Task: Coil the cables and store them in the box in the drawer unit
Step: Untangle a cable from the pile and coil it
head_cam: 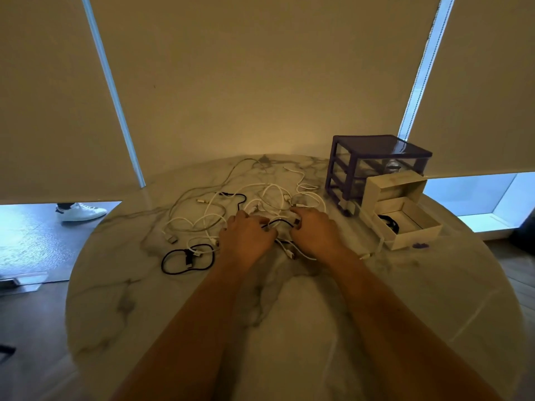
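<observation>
Around both hands (246,235), tangled cables (260,198), drawer unit (376,166) right

Single view: head-worn wide-angle camera, facing forward and down over the round bench (289,328); forearms close in the foreground, drawn window blinds (260,68) beyond.

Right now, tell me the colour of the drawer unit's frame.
Dark purple frame on the drawer unit, with clear drawers; head view.
</observation>
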